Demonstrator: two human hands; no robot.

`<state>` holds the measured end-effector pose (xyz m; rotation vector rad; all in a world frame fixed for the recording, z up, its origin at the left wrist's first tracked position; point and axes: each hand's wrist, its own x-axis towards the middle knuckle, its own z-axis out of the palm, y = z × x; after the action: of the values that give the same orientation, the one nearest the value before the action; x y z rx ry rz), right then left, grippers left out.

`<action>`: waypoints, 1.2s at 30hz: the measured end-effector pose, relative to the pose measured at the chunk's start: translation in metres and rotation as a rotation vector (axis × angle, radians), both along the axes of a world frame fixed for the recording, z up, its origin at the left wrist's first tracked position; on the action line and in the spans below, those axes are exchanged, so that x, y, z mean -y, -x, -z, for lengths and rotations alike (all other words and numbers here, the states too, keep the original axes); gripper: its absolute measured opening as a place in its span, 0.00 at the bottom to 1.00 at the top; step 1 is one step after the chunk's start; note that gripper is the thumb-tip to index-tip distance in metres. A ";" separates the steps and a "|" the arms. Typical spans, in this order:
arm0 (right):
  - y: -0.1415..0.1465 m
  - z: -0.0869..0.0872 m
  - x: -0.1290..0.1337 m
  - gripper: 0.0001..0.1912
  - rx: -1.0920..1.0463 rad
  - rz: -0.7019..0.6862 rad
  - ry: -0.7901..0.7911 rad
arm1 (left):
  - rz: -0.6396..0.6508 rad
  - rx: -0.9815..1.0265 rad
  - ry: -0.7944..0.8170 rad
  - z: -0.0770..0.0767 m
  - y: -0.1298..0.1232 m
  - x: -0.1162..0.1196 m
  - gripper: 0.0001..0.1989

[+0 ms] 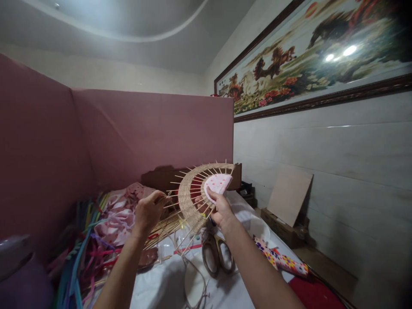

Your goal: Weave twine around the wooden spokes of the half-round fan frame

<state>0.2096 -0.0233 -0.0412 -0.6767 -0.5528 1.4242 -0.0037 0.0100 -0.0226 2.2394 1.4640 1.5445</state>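
A woven half-round fan [189, 189] is held up over the table, its thin sticks radiating from a white-pink dotted half-disc [216, 185] through a band of tan twine. My right hand [219, 210] grips it at this disc, thumb on the front face and fingers behind, partly hidden. My left hand [151, 211] is pinched closed at the stick tips on the fan's left side. What lies between its fingertips is too small to make out. A loose loop of twine [204, 281] hangs below the fan onto the table. Scissors [219, 255] with bronze-coloured handles lie beneath my right wrist.
Pink fabric [116, 214] and colourful strips [75, 257] heap up at the left. Loose thin sticks [167, 225] lie behind my left forearm. A flower-patterned item [283, 259] rests at right, near a leaning board [289, 193]. A pink partition [154, 128] stands behind.
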 end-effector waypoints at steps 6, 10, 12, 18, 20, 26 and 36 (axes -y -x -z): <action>0.005 -0.002 0.002 0.14 0.028 -0.052 0.089 | -0.030 -0.041 0.000 0.002 -0.007 0.006 0.09; 0.004 -0.004 0.004 0.14 0.020 -0.062 0.108 | -0.004 0.011 0.016 0.005 -0.004 0.001 0.10; 0.002 -0.004 0.004 0.14 0.008 -0.059 0.108 | 0.030 0.060 0.027 0.006 -0.001 -0.002 0.10; -0.002 -0.005 0.005 0.14 -0.046 -0.076 0.111 | 0.132 0.264 0.042 0.011 0.002 -0.011 0.10; -0.002 -0.004 0.005 0.14 -0.065 -0.079 0.106 | 0.165 0.349 0.041 0.012 0.000 -0.012 0.11; -0.003 -0.001 0.002 0.14 -0.124 -0.070 0.077 | 0.253 0.642 0.064 0.018 -0.005 -0.014 0.15; 0.003 -0.003 0.004 0.14 -0.137 -0.112 0.068 | 0.493 0.720 0.339 0.036 -0.031 -0.016 0.17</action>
<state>0.2068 -0.0273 -0.0385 -0.6036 -0.4420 1.5877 0.0275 0.0259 -0.0588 1.4545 0.8084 1.5354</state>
